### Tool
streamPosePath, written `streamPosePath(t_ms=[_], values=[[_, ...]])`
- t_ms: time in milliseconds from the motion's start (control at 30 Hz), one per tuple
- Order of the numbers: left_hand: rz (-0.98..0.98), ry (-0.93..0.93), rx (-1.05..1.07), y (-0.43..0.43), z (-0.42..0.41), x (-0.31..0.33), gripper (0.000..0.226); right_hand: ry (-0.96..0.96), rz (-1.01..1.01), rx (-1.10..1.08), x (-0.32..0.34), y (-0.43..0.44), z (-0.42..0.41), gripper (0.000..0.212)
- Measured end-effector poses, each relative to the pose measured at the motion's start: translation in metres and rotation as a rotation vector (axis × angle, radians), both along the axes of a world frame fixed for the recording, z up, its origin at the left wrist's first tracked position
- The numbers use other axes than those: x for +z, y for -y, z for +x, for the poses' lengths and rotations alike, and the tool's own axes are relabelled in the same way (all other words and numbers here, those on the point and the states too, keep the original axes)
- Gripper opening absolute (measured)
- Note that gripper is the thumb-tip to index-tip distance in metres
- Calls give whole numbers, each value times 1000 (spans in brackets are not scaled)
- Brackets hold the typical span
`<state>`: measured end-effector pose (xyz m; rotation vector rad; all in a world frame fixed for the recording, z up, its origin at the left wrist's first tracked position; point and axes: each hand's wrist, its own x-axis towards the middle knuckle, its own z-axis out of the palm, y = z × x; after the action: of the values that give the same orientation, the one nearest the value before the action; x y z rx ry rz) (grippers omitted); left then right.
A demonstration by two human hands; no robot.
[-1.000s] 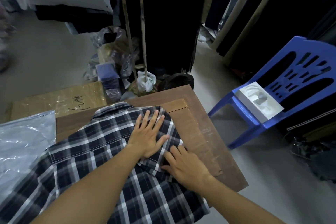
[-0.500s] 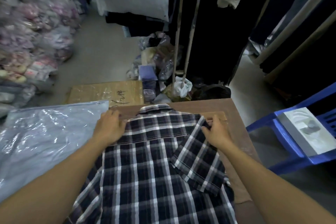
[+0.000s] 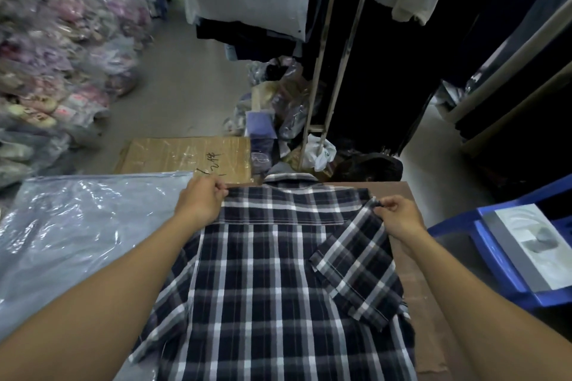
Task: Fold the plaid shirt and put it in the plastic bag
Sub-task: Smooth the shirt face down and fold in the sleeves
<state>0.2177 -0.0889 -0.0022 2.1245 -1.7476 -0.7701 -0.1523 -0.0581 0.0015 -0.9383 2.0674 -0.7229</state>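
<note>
A dark plaid shirt (image 3: 266,275) lies back-up on a brown table (image 3: 418,288), collar at the far edge. Its right sleeve is folded inward across the back. My left hand (image 3: 199,202) pinches the shirt's left shoulder near the collar. My right hand (image 3: 399,216) pinches the right shoulder corner at the fold. A clear plastic bag (image 3: 77,238) lies flat to the left of the shirt, partly under its left side.
A blue plastic chair (image 3: 507,266) with a white moulded tray (image 3: 532,244) stands at the right. A cardboard sheet (image 3: 185,158) lies beyond the table. Metal rack poles (image 3: 322,71), hanging clothes and bagged goods (image 3: 55,65) surround the floor ahead.
A second ago both hands pressed the folded right sleeve flat. They have since spread apart to the two shoulders and closed on the fabric, and my view has swung left.
</note>
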Motion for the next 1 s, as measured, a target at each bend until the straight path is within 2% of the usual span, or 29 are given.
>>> streamPosePath(t_ms=[100,200,300,400,500,600,700,767,867,1000], values=[[-23,-7,14,15,-15,-1,21,-94,-31,12,0,10,-7,6],[11,25,8,17,-18,-7,3,-151,82,125,-8,12,-10,14],[52,51,10,6,-4,-12,22,-249,138,182,-14,11,-1,25],[21,70,40,-9,24,-10,38,-438,1,272,-6,16,29,38],[36,54,128,-30,61,0,44,-543,-176,485,12,21,90,37],[167,34,149,-57,98,4,49,-450,-242,792,16,20,160,32],[268,13,150,-83,125,4,49,-417,-243,1128,13,8,219,46],[280,-35,160,-93,134,2,47,-505,-232,1311,4,2,244,61],[287,-82,180,-96,137,0,35,-628,-141,1428,-12,0,259,75],[305,-89,194,-93,142,3,26,-631,-22,1468,-18,-1,259,76]])
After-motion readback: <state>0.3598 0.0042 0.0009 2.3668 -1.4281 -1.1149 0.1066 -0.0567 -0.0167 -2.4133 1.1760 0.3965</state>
